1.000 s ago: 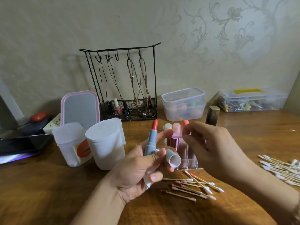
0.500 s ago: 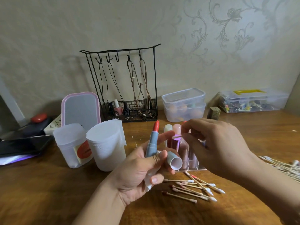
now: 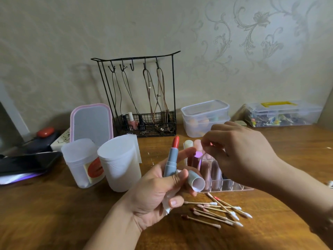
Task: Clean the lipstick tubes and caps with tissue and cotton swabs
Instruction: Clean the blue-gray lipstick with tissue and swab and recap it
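At the bottom centre of the frame, the left hand [image 3: 155,193] is curled round a grey-blue lipstick tube with its red-orange bullet wound up [image 3: 172,157], held upright between thumb and fingers. The same hand also pinches the matching grey-blue cap [image 3: 195,180], its open mouth turned toward the camera, and a crumpled piece of white tissue [image 3: 166,206] tucked against the palm. Just right of that hand, a loose pile of used wooden-stemmed cotton swabs [image 3: 218,210], some with stained tips, lies on the brown wooden counter [image 3: 54,213]. Right of centre, the right hand [image 3: 239,152] hovers above a clear acrylic lipstick organiser [image 3: 225,183] with several tubes standing in its compartments; its fingertips are drawn together in a pinch, but what they pinch cannot be told. Left of centre stand two translucent white plastic cups [image 3: 120,163]; the left one has a red lips sticker. Behind them leans a pink-rimmed mirror [image 3: 91,121]. Farther back, against the patterned wall, stand a black wire jewellery rack with hanging cords [image 3: 138,94], a clear lidded plastic box [image 3: 203,118], and, at the right, a clear case with a yellow handle [image 3: 282,112].
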Tool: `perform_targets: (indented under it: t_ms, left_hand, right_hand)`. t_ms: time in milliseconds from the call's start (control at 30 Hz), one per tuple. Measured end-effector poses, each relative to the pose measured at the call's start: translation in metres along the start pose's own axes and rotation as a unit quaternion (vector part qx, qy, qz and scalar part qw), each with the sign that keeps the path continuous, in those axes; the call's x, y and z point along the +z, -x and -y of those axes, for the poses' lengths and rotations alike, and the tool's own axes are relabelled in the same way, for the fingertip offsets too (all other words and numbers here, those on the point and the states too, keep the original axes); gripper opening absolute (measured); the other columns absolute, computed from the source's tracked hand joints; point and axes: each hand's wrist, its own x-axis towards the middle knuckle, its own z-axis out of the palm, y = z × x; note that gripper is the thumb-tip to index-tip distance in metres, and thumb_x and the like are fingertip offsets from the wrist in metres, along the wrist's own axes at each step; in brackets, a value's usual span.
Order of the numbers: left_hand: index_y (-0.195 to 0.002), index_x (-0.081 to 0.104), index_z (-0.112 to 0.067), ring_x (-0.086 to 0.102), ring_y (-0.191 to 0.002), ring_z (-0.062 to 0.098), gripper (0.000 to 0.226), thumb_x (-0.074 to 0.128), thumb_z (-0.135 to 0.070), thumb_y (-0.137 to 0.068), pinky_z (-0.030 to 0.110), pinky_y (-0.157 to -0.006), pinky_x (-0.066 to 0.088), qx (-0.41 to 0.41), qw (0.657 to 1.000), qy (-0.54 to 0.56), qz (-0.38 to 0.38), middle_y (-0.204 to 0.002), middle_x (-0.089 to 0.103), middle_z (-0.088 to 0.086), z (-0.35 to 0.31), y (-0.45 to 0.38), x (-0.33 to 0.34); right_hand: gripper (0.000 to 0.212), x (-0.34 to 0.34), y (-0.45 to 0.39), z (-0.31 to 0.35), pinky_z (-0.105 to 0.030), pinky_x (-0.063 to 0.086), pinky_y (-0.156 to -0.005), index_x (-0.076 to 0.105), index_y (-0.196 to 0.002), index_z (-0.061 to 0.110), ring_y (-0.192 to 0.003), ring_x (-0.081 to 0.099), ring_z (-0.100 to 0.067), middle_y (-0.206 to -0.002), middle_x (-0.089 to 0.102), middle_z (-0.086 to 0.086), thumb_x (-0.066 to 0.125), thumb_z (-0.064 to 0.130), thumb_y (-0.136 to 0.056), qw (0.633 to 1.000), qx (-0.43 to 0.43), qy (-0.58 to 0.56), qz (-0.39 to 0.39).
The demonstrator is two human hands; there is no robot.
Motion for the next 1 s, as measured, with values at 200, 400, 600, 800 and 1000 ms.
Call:
perform_targets:
  t_ms: [200,400,600,800,1000]
  left_hand:
    - [-0.113,0.07,-0.018,0.062,-0.059,0.018,0.039,0.064,-0.007,-0.077,0.017,-0.038,0.045,-0.003,1.0,-0.003,-0.008,-0.082,0.066,0.017,0.0,0.0,0.001]
    - [-0.106,0.074,-0.02,0.061,-0.059,0.018,0.035,0.067,-0.009,-0.073,0.017,-0.037,0.044,-0.001,1.0,-0.009,-0.015,-0.083,0.066,0.018,-0.001,0.001,0.001]
    - [-0.114,0.07,-0.018,0.062,-0.06,0.018,0.039,0.065,-0.008,-0.076,0.017,-0.038,0.045,-0.003,1.0,-0.004,-0.006,-0.085,0.066,0.018,0.0,0.0,0.0]
    - [-0.124,0.063,-0.017,0.062,-0.066,0.019,0.048,0.073,-0.01,-0.078,0.017,-0.041,0.046,-0.005,1.0,0.001,0.014,-0.09,0.065,0.019,0.0,-0.002,-0.003]
    - [-0.126,0.06,-0.008,0.062,-0.067,0.018,0.048,0.072,-0.007,-0.08,0.016,-0.041,0.046,-0.007,0.998,0.052,0.027,-0.085,0.063,0.016,0.001,-0.002,-0.003]
  right_hand:
    - [0.008,0.003,-0.005,0.002,-0.033,0.046,-0.052,0.066,-0.087,0.028,-0.074,0.052,-0.017,-0.084,0.061,0.013,0.062,0.021,-0.086,1.0,0.002,-0.025,-0.008]
    - [0.007,-0.003,-0.004,-0.006,-0.03,0.042,-0.049,0.063,-0.082,0.03,-0.075,0.054,-0.019,-0.079,0.059,0.014,0.058,0.025,-0.085,1.0,-0.012,0.01,0.017]
    - [0.008,0.001,-0.004,0.0,-0.033,0.046,-0.054,0.064,-0.088,0.029,-0.073,0.052,-0.015,-0.084,0.057,0.016,0.061,0.022,-0.089,0.999,0.013,-0.041,0.02]
    - [0.009,0.0,-0.001,0.0,-0.027,0.043,-0.054,0.064,-0.089,0.031,-0.071,0.053,-0.01,-0.082,0.056,0.019,0.061,0.022,-0.09,0.996,0.026,-0.076,0.033]
    - [0.021,-0.007,0.015,-0.001,-0.025,0.044,-0.053,0.06,-0.08,0.03,-0.067,0.05,-0.007,-0.074,0.055,0.016,0.069,0.012,-0.086,0.996,0.042,-0.075,-0.017]
